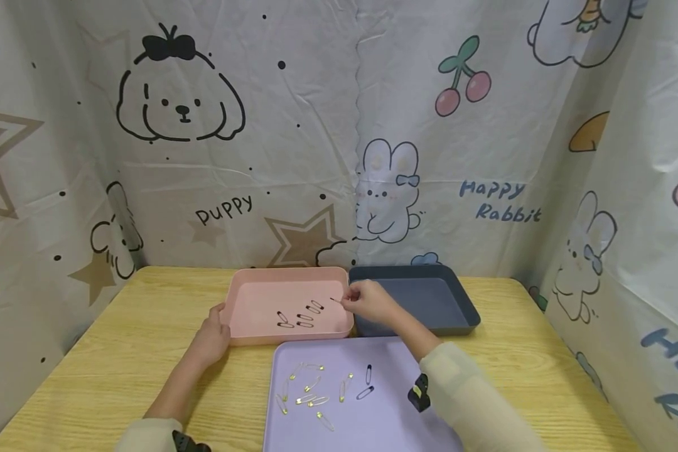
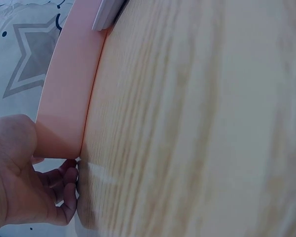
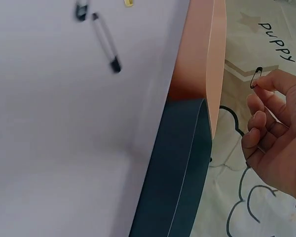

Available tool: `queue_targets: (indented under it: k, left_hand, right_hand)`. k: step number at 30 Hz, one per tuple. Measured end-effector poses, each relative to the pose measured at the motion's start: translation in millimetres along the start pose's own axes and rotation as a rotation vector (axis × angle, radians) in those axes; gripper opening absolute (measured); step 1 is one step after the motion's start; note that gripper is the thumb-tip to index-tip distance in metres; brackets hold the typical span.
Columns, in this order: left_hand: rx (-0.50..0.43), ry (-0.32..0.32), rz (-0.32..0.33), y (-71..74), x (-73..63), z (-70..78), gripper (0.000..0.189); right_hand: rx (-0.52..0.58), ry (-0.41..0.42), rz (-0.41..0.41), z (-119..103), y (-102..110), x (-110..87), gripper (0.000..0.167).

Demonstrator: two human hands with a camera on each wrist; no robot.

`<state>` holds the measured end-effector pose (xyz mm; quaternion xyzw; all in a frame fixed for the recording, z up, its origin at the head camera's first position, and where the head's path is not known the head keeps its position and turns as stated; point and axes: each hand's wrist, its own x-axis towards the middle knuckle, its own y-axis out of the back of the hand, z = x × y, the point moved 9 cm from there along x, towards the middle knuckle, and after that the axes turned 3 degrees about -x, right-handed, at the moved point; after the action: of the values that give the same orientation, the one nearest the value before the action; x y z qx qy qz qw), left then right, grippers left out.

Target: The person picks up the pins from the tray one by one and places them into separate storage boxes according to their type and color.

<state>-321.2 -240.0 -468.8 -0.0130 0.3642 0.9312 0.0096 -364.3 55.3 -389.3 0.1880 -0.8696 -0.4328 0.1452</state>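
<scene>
Readable text, all on the cloth backdrop (image 1: 316, 94): "PUPPY" (image 1: 224, 210) left of centre, "Happy Rabbit" (image 1: 501, 202) to the right. More blue lettering (image 1: 672, 351) at the right edge is cut off; first word starts "Ha".

Lavender tray (image 1: 395, 402) runs out of the head view at the bottom, its right side partly behind the right sleeve (image 1: 474, 395). Left sleeve (image 1: 149, 435) is cropped too. Pins in the right wrist view are blurred or clipped at the top.

Right hand (image 1: 370, 301): thumb and forefinger pinch one black safety pin (image 3: 256, 78), held up over the right end of the pink tray (image 1: 254, 301). Only a thin sliver of that pin shows from the head.

Left hand (image 1: 211, 336): grips the pink tray at its left end; fingers curled at the corner, thumb side against the wall.

Pink tray: looks like six black pins (image 1: 304, 324), loosely grouped right of middle. Lavender tray: about ten gold pins (image 1: 324, 420), overlaps make the count unsure, plus two black ones (image 1: 365, 393) to their right. Dark blue tray (image 1: 424, 301) sits beside the pink one, left edge partly behind the right hand.
</scene>
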Motion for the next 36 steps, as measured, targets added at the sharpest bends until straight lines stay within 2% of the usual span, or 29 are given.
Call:
queue_targets:
  k: [12, 22, 31, 36]
  left_hand:
    - [-0.002, 0.002, 0.008, 1.4, -1.6, 1.4, 0.055]
    - [0.008, 0.001, 0.008, 2.7, -2.5, 1.9, 0.055]
    - [-0.001, 0.017, 0.01, 2.1, -2.0, -1.7, 0.055]
    - [-0.002, 0.013, 0.017, 2.3, -1.3, -1.6, 0.055]
  right_hand:
    - [-0.015, 0.018, 0.002, -18.6, -14.9, 33.1, 0.011]
    - [0.012, 0.086, 0.043, -32.0, -28.8, 50.2, 0.012]
    - [-0.047, 0.056, 0.092, -33.1, -34.1, 57.1, 0.011]
    - [-0.049, 0.001, 0.094, -27.0, -41.7, 62.5, 0.012]
